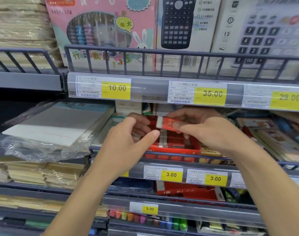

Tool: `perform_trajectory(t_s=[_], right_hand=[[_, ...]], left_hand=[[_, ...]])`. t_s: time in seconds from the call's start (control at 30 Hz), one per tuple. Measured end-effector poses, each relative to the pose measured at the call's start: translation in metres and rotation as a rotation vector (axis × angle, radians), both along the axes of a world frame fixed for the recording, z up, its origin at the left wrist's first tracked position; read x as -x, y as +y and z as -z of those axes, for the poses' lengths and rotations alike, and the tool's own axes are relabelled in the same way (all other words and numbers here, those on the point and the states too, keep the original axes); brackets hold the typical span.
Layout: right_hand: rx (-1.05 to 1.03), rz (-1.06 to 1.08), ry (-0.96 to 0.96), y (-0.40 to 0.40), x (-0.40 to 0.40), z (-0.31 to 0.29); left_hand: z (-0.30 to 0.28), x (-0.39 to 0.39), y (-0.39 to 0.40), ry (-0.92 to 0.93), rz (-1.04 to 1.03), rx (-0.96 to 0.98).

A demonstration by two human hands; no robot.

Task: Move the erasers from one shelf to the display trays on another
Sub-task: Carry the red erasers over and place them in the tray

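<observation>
Yellow shelf price tags [116, 88] read 10.00, 35.00, 28.00, 3.00, 5.00.

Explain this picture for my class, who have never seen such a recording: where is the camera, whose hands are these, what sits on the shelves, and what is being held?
There is no machine. A person wears one camera on the head, looking down at their own hands before shop shelves. The right hand pinches a red-wrapped eraser with a white end, held over a red display tray of similar erasers. The left hand reaches to the tray with fingers curled; what it grips is unclear. Above stand an abacus box and calculator boxes; yellow price tags line the shelf edges.
</observation>
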State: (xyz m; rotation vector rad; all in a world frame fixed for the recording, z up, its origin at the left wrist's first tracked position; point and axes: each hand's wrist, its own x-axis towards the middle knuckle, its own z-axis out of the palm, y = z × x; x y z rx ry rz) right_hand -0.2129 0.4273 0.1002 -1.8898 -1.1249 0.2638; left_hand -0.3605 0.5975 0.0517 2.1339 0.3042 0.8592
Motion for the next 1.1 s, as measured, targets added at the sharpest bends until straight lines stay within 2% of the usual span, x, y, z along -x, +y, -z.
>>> perform_trajectory(t_s=[0.1, 0.17, 0.27, 0.4, 0.6, 0.8, 0.9, 1.1], right_hand=[[0.144, 0.047, 0.005, -0.008, -0.016, -0.004], [0.219, 0.038, -0.014, -0.011, -0.02, -0.008], [0.386, 0.024, -0.14, -0.012, -0.018, -0.013], [0.502, 0.034, -0.267, -0.003, -0.012, -0.01], [0.48, 0.056, -0.332, 0.006, -0.011, -0.001], [0.358, 0.071, -0.181, 0.001, -0.014, 0.0], [0.439, 0.073, -0.314, 0.006, -0.011, 0.004], [0.588, -0.035, -0.439, 0.006, -0.01, 0.0]], left_hand=[[0.009, 0.01, 0.004, 0.149, 0.039, -0.385], [0.014, 0.012, 0.007, 0.157, 0.083, -0.498], [0.018, 0.012, 0.009, 0.117, 0.112, -0.597], [0.022, 0.013, 0.012, 0.071, 0.128, -0.625], [0.024, 0.013, 0.012, 0.041, 0.124, -0.613], [0.026, 0.013, 0.013, 0.045, 0.124, -0.616], [0.026, 0.012, 0.013, 0.072, 0.115, -0.636], [0.025, 0.012, 0.012, 0.081, 0.104, -0.673]])
